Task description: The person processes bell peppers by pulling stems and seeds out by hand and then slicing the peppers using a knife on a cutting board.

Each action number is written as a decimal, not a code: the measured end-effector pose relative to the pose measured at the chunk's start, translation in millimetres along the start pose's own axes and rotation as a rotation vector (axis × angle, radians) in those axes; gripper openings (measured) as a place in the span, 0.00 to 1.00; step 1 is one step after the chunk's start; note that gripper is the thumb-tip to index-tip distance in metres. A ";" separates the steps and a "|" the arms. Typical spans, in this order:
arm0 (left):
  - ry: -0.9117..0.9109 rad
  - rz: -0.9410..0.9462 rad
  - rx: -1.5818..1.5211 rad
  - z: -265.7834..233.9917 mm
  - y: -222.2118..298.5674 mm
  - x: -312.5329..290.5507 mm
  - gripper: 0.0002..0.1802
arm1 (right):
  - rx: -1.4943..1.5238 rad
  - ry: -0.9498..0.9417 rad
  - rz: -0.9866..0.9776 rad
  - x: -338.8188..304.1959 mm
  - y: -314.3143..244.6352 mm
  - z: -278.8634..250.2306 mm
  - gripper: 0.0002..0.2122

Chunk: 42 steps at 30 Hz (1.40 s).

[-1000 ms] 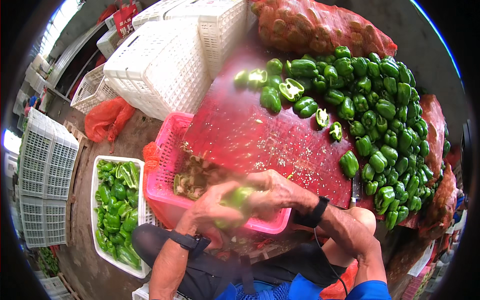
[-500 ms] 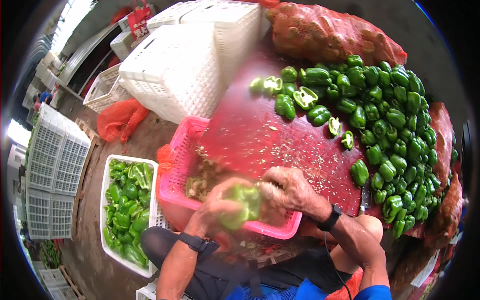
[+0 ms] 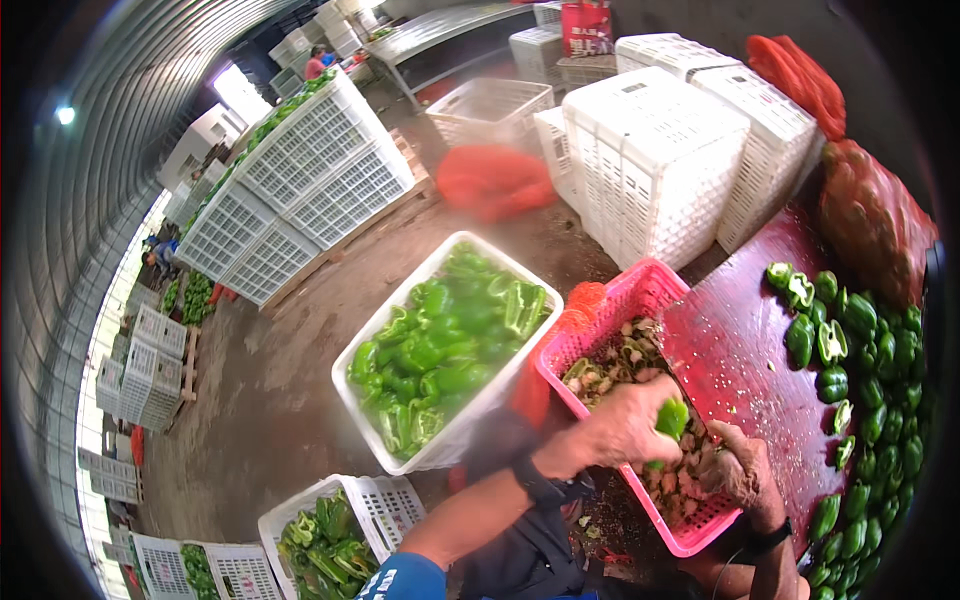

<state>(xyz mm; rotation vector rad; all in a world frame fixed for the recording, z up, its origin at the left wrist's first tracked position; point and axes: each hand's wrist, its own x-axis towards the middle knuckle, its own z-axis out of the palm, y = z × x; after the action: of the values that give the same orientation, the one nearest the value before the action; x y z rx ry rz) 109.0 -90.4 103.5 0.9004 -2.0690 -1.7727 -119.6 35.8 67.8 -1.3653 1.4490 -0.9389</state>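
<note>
My left hand [image 3: 625, 425] is closed around a green bell pepper [image 3: 672, 418], holding it above the pink basket [image 3: 665, 527]. Most of that pepper is hidden behind the fingers. Beside it my right hand [image 3: 745, 470] has its fingers curled together at the basket's right side; what they hold, if anything, I cannot make out. Pale pepper cores and seeds [image 3: 672, 490] lie in the basket below both hands. To the left, a white crate [image 3: 352, 405] is filled with opened green peppers [image 3: 445, 345].
A red tabletop [image 3: 730, 340], strewn with seeds, carries a heap of whole peppers [image 3: 870, 420] at the right. Behind it sits a red mesh sack [image 3: 875, 215]. White crates [image 3: 640, 170] stand beyond the basket, others [image 3: 300, 190] far left. Another pepper crate [image 3: 330, 545] is near my left arm.
The view has swung left, so the basket, table and crates appear farther right. My left hand still grips a pepper over the basket, with my right hand close by.
</note>
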 end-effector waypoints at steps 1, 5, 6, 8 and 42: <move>0.131 0.049 0.068 -19.5 4.5 -7.0 0.26 | -0.031 0.009 0.029 -0.3 11.9 -4.1 0.12; 0.532 0.034 0.338 -101.6 14.6 -10.8 0.23 | -0.207 0.130 0.053 -13.5 13.2 -14.4 0.07; 0.609 -0.010 0.570 -122.4 5.2 -5.0 0.25 | -0.212 0.138 0.116 -19.0 12.7 -16.1 0.07; 0.730 -0.083 0.767 -157.5 -36.9 2.8 0.37 | -0.224 0.026 0.098 -16.5 0.6 -25.3 0.08; -0.205 -0.119 -0.084 48.3 -1.5 83.6 0.21 | 0.492 0.760 0.090 38.8 132.6 -161.3 0.26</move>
<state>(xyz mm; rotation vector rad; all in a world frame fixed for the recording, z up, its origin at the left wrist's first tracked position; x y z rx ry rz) 17.3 -103.3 76.1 0.8665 -2.0812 -2.0760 -312.7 1.6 -13.7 -0.5830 1.6320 -1.7292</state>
